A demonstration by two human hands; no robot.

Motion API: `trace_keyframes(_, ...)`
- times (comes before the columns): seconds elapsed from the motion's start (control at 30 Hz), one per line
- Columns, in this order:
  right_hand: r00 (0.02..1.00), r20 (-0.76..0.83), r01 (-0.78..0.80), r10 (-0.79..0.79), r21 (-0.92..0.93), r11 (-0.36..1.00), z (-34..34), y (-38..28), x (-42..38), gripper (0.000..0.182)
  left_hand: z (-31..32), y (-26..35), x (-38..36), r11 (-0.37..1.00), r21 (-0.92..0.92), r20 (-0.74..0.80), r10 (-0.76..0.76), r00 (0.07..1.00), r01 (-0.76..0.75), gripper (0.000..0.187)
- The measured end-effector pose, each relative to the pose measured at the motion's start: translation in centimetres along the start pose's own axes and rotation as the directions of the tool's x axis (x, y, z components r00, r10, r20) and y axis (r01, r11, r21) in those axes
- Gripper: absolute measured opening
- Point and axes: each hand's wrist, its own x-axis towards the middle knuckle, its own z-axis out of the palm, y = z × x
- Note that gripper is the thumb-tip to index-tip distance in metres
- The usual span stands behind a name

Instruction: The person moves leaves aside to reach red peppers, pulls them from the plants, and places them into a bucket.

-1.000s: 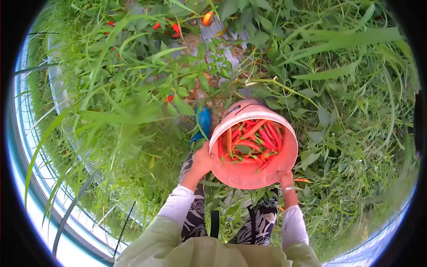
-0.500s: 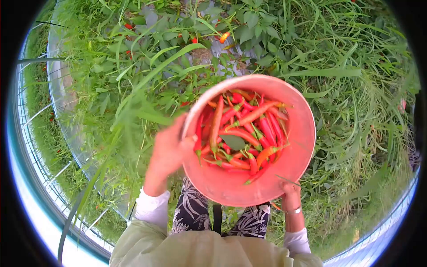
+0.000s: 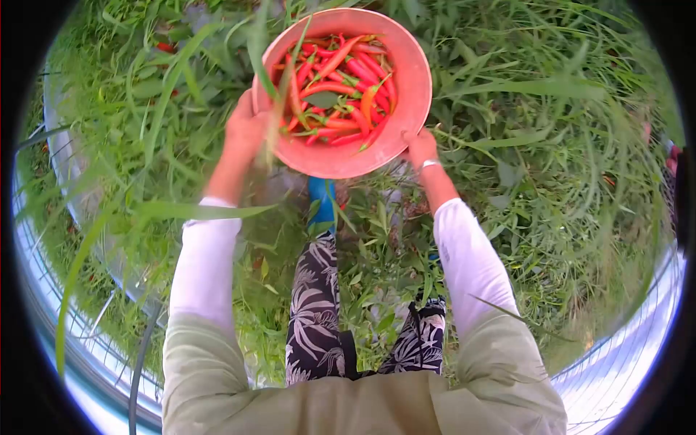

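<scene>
At top centre, both hands, left (image 3: pixel 246 130) and right (image 3: pixel 420 147), grip a round, smooth pink bucket (image 3: pixel 406 94) of glossy, tapered red chillies (image 3: pixel 341 87).

- Beneath you, the ground (image 3: pixel 551 217) is thick with long green grass and leafy weeds.
- Your blue rubber boot (image 3: pixel 321 199) stands directly on it, among the blades.
- Pale sheeting (image 3: pixel 623 377) borders its edge.

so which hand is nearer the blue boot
Right. The right hand holds the bucket rim, up and right of the blue boot; the left hand grips the far rim, farther off.
</scene>
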Motion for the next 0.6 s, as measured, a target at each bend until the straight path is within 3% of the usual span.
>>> trace_keyframes(0.03,0.998,0.036,0.053,-0.052,-0.012,0.999,-0.1,1.1,1.3,0.032,0.6,-0.9,0.1,0.978,0.208,0.008,-0.025,1.000,0.022,0.048)
trace_keyframes(0.07,0.974,0.053,0.227,-0.221,-0.216,0.950,-0.4,2.7,2.9,0.035,0.5,-1.4,0.2,0.970,0.235,0.004,-0.057,0.998,0.055,0.048)
trace_keyframes(0.1,0.963,0.052,0.271,-0.266,-0.249,0.930,0.0,3.4,3.4,0.037,-0.2,-1.4,0.3,0.983,0.181,0.002,-0.016,1.000,0.015,0.053)
trace_keyframes(0.17,0.997,0.059,0.060,-0.053,-0.115,0.992,0.2,2.0,2.3,0.036,-2.7,-1.4,-0.7,0.989,0.149,-0.010,0.003,1.000,-0.001,0.060)
trace_keyframes(0.23,0.999,0.005,0.041,-0.041,-0.121,0.992,0.3,1.7,2.6,0.036,-5.0,-1.3,-0.9,0.876,0.475,0.126,0.022,0.992,-0.080,0.071)
trace_keyframes(0.3,0.997,-0.076,-0.047,0.030,-0.233,0.971,0.3,0.0,3.6,0.038,-6.9,-2.4,-2.3,0.899,0.437,0.179,-0.077,0.981,-0.009,0.078)
trace_keyframes(0.37,0.990,-0.131,-0.090,0.061,-0.229,0.969,0.9,-2.1,3.6,0.034,-9.1,-5.4,-3.6,0.767,0.641,0.356,-0.322,0.877,0.022,0.082)
trace_keyframes(0.43,0.988,-0.147,-0.094,0.050,-0.307,0.947,0.6,-2.8,4.7,0.032,-10.0,-6.5,-6.4,0.809,0.584,0.402,-0.356,0.844,0.063,0.082)
trace_keyframes(0.5,0.983,-0.179,-0.119,0.052,-0.392,0.912,0.5,-3.2,5.0,0.031,-9.2,-9.1,-9.1,0.706,0.687,0.414,-0.189,0.891,-0.169,0.066)
trace_keyframes(0.53,0.976,-0.214,-0.147,0.050,-0.468,0.872,0.7,-3.3,5.1,0.030,-8.8,-10.6,-10.4,0.709,0.687,0.407,-0.193,0.893,-0.160,0.066)
trace_keyframes(0.6,0.975,-0.218,-0.141,0.046,-0.443,0.885,1.2,-3.0,4.9,0.030,-7.6,-12.9,-12.9,0.640,0.726,0.400,-0.094,0.912,-0.252,0.043)
